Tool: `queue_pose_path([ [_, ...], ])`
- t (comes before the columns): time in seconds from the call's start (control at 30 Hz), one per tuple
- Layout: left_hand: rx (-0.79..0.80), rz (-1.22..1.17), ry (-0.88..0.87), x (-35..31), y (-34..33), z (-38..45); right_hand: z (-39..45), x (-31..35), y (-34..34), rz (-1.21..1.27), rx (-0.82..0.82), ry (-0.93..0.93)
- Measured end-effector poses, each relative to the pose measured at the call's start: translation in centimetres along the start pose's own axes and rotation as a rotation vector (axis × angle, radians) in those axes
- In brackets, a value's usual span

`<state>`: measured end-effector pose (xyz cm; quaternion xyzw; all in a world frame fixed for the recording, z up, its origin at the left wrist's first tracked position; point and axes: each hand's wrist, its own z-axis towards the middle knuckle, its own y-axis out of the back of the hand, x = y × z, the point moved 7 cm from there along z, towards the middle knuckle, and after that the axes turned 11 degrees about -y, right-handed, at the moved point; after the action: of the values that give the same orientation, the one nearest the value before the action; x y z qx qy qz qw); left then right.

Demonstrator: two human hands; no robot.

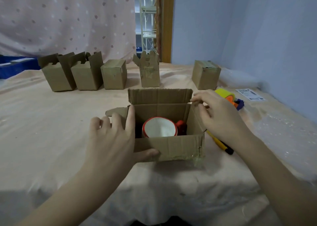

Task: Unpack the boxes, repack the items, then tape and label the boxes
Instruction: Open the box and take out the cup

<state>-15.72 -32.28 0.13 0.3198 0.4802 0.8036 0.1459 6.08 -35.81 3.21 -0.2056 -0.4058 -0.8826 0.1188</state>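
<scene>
The left hand (111,140) grips the near-left corner of an open cardboard box (171,147): its thumb presses the front wall, while the fingers (130,119) lie over the left wall and its folded-out flap. The right hand (221,116) pinches the right side flap of the same box between thumb and fingertips, close to the far-right corner.

Between the 2 hands, inside the box, a mug (159,128) with a red rim and white interior lies tilted toward the camera, its red handle pointing toward the right hand. The back flap stands upright just beyond the right hand's fingertips.

Under the right wrist, a yellow and black pen-like tool (221,144) rests on the peach cloth covering the table (51,123). Just beyond the right hand sits a tape dispenser (229,98) holding a yellow roll, with a printed label sheet (250,94) farther to the right.

Well beyond both hands, 5 smaller cardboard boxes (114,75) stand in a row; 3 have flaps raised, 2 are closed. A pink patterned curtain (68,20) hangs behind them.
</scene>
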Motion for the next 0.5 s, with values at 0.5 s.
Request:
queue_pose_path([
  [0.5, 0.057, 0.046, -0.286, -0.3, 4.3, 5.6, 1.3, 5.9, -3.7, -0.507, 0.597, 0.331],
])
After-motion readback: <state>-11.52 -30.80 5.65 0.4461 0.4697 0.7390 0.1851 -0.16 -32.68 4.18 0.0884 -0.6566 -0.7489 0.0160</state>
